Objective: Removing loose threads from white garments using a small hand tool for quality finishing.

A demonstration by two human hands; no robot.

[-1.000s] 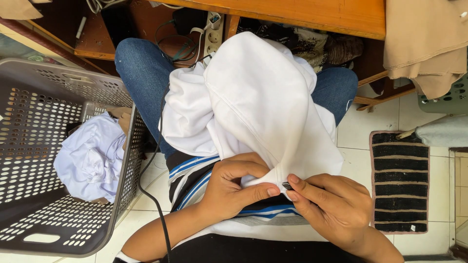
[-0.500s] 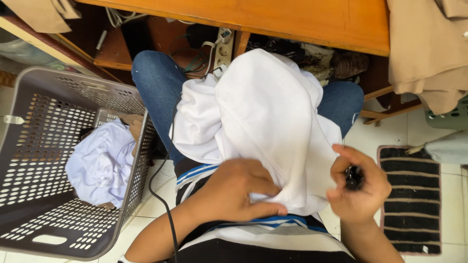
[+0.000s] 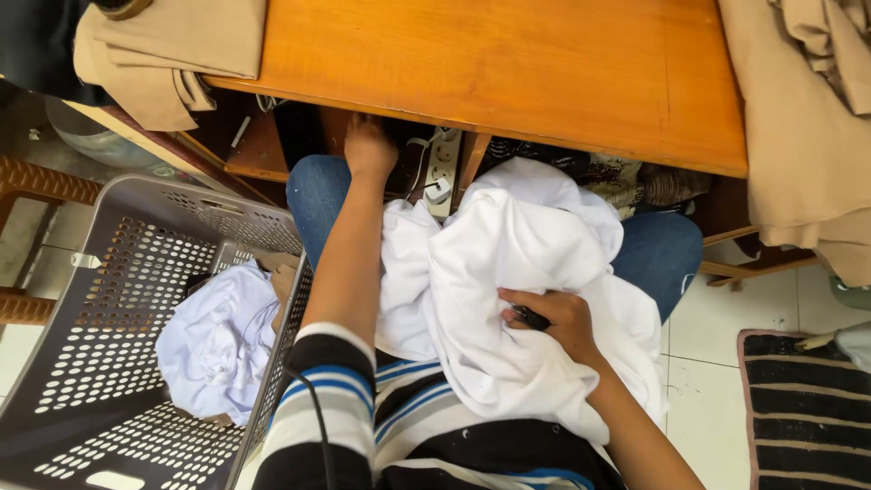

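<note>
A white garment point(image 3: 517, 272) lies bunched in my lap over my blue jeans. My right hand point(image 3: 553, 318) rests on it, fingers closed around a small black object point(image 3: 529, 317). My left hand point(image 3: 367, 145) is stretched forward under the wooden table point(image 3: 508, 73), close to a white power strip point(image 3: 442, 168) with a plug in it. Whether that hand grips anything is hidden in the shadow under the table's edge.
A grey perforated laundry basket point(image 3: 82, 299) stands at my left with a crumpled white cloth point(image 3: 218, 340) inside. Beige garments hang over the table at the left point(image 3: 172, 54) and right point(image 3: 807, 118). A black striped mat point(image 3: 807, 408) lies on the tiled floor at right.
My left hand has left the white garment and reached forward under the table. My right hand, with the small black object, has come down onto the garment. The view has tilted up.
</note>
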